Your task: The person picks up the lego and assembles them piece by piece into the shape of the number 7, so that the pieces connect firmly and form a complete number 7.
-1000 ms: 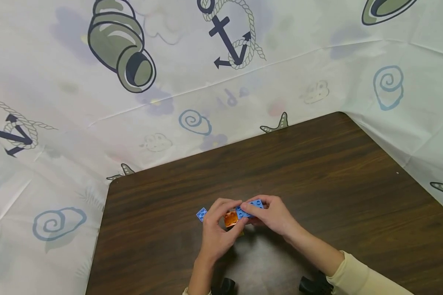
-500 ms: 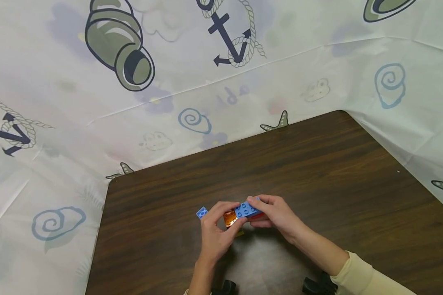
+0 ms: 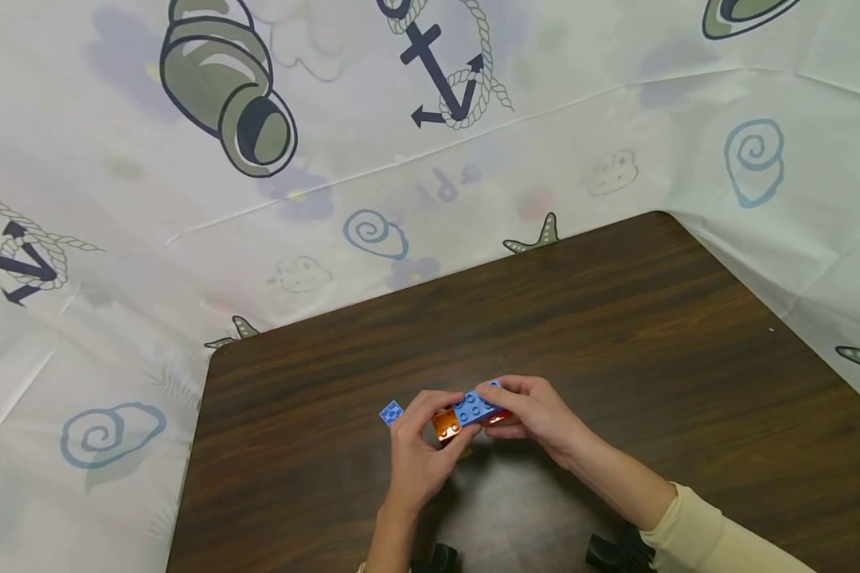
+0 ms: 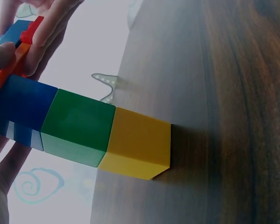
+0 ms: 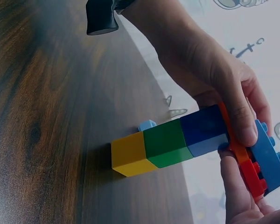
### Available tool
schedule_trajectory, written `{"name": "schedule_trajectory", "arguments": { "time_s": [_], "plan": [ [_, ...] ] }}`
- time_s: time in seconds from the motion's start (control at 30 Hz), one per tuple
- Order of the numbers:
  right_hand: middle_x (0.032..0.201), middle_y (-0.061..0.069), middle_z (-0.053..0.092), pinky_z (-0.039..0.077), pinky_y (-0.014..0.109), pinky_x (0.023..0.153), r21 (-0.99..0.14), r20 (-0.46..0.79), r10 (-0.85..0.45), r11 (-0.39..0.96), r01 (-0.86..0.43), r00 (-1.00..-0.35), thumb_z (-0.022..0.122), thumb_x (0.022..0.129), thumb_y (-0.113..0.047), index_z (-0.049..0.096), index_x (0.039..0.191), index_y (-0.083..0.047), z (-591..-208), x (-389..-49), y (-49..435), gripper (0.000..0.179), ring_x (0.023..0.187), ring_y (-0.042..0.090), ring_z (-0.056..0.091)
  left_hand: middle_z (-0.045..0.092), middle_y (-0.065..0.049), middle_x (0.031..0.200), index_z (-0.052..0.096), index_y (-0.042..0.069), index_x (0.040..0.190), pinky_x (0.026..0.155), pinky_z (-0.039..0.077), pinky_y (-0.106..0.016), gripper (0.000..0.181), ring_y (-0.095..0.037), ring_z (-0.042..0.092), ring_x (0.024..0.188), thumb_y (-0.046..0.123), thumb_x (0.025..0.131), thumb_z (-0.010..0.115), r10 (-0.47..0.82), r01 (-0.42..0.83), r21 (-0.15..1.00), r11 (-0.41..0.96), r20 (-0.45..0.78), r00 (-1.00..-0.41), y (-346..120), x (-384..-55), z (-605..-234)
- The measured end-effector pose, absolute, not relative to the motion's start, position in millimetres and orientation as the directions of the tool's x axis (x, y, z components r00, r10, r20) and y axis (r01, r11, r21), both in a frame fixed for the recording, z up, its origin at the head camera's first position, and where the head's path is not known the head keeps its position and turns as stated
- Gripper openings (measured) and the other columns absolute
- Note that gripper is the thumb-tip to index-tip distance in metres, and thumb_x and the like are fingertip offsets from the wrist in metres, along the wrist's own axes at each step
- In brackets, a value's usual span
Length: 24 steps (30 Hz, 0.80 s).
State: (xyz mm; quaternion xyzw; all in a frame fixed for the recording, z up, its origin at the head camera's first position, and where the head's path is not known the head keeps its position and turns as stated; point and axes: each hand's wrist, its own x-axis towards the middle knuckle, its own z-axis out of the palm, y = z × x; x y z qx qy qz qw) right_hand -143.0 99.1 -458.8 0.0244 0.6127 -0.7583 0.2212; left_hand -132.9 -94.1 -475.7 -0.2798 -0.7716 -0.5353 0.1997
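A tower of toy building bricks stands on the table, with a yellow brick [image 4: 137,142] at the bottom, a green brick [image 4: 78,123] and a dark blue brick [image 4: 25,105] above. On top sit a flat orange brick [image 3: 446,426], a flat red brick [image 5: 253,178] and a light blue brick [image 3: 474,408]. My left hand [image 3: 423,446] grips the orange brick, its thumb pressed along the side. With my right hand [image 3: 541,418] I pinch the light blue and red bricks at their right end. The light blue brick rests over the red one and overlaps the orange one.
A small light blue brick [image 3: 391,413] lies on the table just left of my left hand. The dark wooden table [image 3: 616,318] meets a white printed cloth [image 3: 365,143] behind and at the sides. Black wrist devices [image 3: 609,551] are at the front.
My right fingers have shifted to the right along the light blue brick, uncovering more of its studs and the red brick below. The left hand stays nearly in place.
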Motion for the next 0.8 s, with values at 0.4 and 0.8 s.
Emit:
{"name": "schedule_trajectory", "arguments": {
  "time_s": [0.4, 0.8],
  "plan": [
    [0.099, 0.014, 0.067, 0.056, 0.034, 0.076, -0.913, -0.336, -0.295, -0.131, 0.386, -0.895, 0.068, 0.093, -0.035, 0.062, 0.121, 0.004, -465.0, -143.5, 97.7, 0.048, 0.086, 0.026, 0.071, 0.068, -0.012, 0.1, 0.067, -0.001, 0.108, 0.078, 0.054, -0.032, 0.039, -0.021, 0.064, 0.089, -0.006, 0.072, 0.083, 0.268, 0.67, 0.694, 0.265, 0.614, -0.742, -92.3, -131.4, -467.3],
    [0.101, 0.015, 0.068, 0.056, 0.036, 0.076, -0.921, -0.319, -0.252, -0.144, 0.361, -0.914, 0.074, 0.088, -0.032, 0.064, 0.117, 0.004, -458.9, -140.4, 94.0, 0.047, 0.087, 0.024, 0.07, 0.067, -0.013, 0.103, 0.066, -0.004, 0.11, 0.078, 0.053, -0.032, 0.04, -0.023, 0.064, 0.091, -0.009, 0.073, 0.081, 0.199, 0.631, 0.75, 0.198, 0.599, -0.775, -91.2, -125.3, -470.6]
  ]
}}
